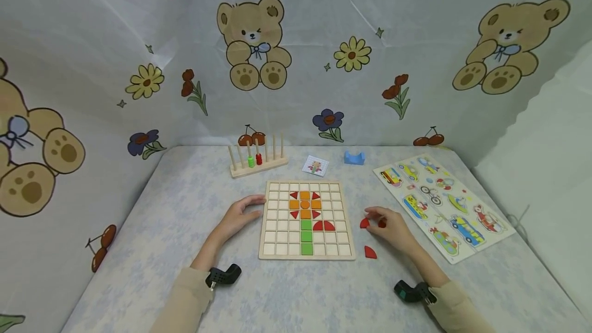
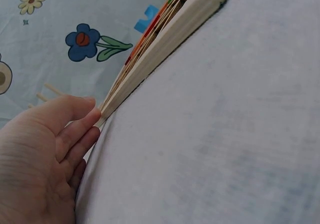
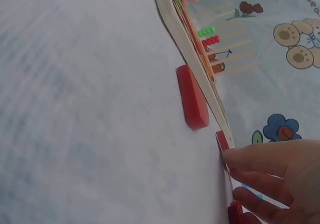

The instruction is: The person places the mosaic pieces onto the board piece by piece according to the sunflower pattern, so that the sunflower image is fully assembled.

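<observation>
Here's the grid board [image 1: 282, 236], pale matt wood, its edge smooth in the wrist views. The green tiles [image 1: 307, 237] and orange tiles [image 1: 295, 204] read flat and matt. Now the red pieces [image 3: 192, 98], smooth with a soft sheen; painted wood or plastic, tough to call! Bare wood on the peg rack [image 1: 265, 167], while its green beads [image 1: 251, 161] and red beads [image 1: 259, 160] look like shiny plastic. Smooth plastic again on the blue stand [image 1: 354, 158]. The puzzle board [image 1: 492, 237] shows a smooth printed face. The bench [image 1: 259, 297] wears matt, fabric-like covering; behind it, the backdrop [image 1: 296, 102] is creased, faintly glossy sheeting. Matt cloth for the sleeves [image 1: 184, 294], too.
</observation>
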